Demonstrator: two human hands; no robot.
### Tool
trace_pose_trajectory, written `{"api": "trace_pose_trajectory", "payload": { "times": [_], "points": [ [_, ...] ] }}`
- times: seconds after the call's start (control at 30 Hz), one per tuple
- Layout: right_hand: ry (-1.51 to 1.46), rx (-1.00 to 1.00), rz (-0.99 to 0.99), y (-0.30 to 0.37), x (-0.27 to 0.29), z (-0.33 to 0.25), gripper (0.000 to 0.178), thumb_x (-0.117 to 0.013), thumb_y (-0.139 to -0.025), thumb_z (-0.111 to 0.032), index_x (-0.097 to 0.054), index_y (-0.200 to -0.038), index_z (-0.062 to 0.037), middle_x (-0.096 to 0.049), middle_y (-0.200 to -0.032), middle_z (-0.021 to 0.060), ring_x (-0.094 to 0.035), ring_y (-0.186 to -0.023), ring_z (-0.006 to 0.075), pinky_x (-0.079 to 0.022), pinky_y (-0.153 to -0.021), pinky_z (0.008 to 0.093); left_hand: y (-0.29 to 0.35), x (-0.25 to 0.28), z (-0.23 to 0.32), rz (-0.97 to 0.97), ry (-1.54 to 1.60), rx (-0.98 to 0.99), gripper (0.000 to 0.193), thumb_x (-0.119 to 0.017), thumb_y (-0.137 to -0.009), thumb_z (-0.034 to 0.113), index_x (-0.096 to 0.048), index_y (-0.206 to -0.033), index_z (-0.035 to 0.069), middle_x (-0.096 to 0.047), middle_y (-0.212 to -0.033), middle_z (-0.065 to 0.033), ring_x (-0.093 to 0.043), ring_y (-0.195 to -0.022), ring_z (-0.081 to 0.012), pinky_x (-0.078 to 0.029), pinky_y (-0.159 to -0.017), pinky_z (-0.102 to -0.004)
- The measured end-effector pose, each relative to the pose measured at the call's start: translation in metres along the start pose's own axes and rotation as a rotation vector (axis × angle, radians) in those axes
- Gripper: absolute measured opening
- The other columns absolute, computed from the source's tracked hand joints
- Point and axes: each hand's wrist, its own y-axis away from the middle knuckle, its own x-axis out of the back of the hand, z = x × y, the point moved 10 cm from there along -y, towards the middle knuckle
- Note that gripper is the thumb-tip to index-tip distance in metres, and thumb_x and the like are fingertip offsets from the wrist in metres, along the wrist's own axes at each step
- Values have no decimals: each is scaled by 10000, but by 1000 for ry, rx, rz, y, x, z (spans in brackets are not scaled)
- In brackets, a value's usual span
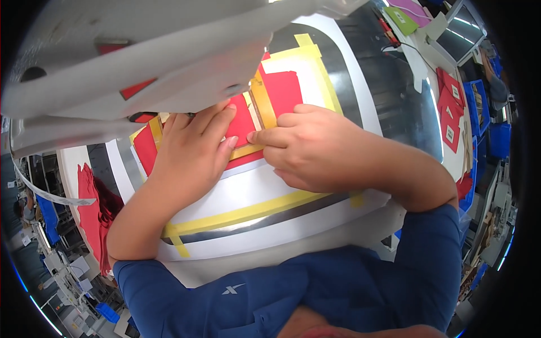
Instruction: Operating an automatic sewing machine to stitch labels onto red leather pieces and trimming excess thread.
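Note:
Red fabric (283, 90) lies flat under a yellow-edged template (262, 101) on the work surface. My left hand (189, 149) rests on the template's left part, fingers stretched forward and thumb apart; its fingertips reach close under the machine head. My right hand (315, 143) comes in from the right, its index finger stretched out and its tip touching the template edge beside the central red piece (241, 121). The other fingers of that hand curl loosely, and nothing shows in them. Part of the fabric is hidden by the machine head and my hands.
A large pale machine head (169, 73) overhangs the upper left, close above my left hand. White sheeting with yellow tape (253, 211) borders the near side. Red cloth (93, 214) hangs at the left; red pieces (451, 110) and a screen (459, 34) stand at the right.

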Motion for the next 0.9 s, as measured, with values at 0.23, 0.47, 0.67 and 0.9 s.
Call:
{"api": "trace_pose_trajectory", "payload": {
  "times": [0.23, 0.47, 0.67, 0.9],
  "points": [
    [0, 4, 14, 0, 0, -1, 160, -757, -898, -177, -782, -941, -25, -771, -1253, 82, -686, -875, 216, -543, -811, 368, 1, 2, -1, -14, -5, 1, 442, -752, -973, 133, -668, -1396, 36, -632, -1518, -144, -574, -1369, -393, -424, -1153, -483],
    [-7, -19, 0, 1, -5, 7, 219, -785, -884, -209, -780, -1010, -30, -741, -1277, 81, -690, -939, 231, -555, -867, 390, 1, -9, -11, -28, -3, 16, 432, -701, -1007, 140, -666, -1429, 56, -632, -1541, -148, -560, -1397, -403, -377, -1216, -499],
    [0, -60, -4, -2, -12, 13, 287, -794, -876, -222, -780, -1086, -27, -728, -1267, 80, -690, -983, 240, -555, -905, 391, -3, -6, -21, 1, -35, 34, 451, -665, -1008, 111, -663, -1455, 52, -638, -1552, -142, -538, -1431, -377, -342, -1246, -500],
    [56, -90, 62, -9, -11, 25, 317, -788, -911, -250, -786, -1133, -23, -731, -1270, 86, -684, -1030, 232, -549, -933, 376, -9, -15, -56, -21, -43, 121, 416, -605, -1051, 44, -665, -1462, 27, -626, -1564, -167, -529, -1496, -371, -359, -1271, -473]
  ]
}}
